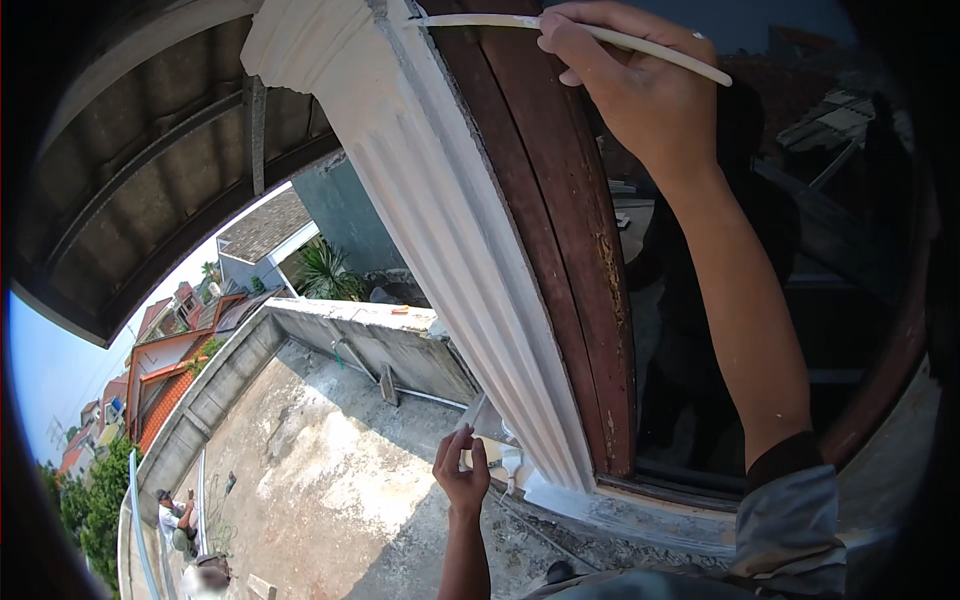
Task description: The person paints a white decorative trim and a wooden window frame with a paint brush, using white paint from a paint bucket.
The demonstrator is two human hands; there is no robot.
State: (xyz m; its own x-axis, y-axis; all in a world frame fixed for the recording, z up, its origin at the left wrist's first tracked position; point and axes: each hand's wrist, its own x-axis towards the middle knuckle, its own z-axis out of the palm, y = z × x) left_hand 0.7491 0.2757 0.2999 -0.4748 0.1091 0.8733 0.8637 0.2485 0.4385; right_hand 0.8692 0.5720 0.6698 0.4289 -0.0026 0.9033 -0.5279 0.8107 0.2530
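At far left, a seated person (178, 522) in a cap is beside the low wall of a concrete terrace (320, 425). Farther right, low in the view, the left hand (462, 468) is raised with its fingers loosely bent and a gap between thumb and forefinger; nothing visibly sits in its grasp, and whether it touches the pale container (511, 461) showing just behind it I cannot tell. The fluted white column (450, 230) lies above and to the right of this hand, its long axis slanting steeply from the top of the view down toward lower right. A slim, pale brush-like tool (485, 20) lies at the top, well apart from the left hand; its working tip points left and meets, or nearly meets, the column's upper right edge. Its long axis runs across the column's, over the brown wooden frame (560, 230), sloping gently down rightward to the handle's free end. The right hand (645, 85), the nearer one, pinches it between thumb and fingers partway along, in front of dark glass (850, 250).
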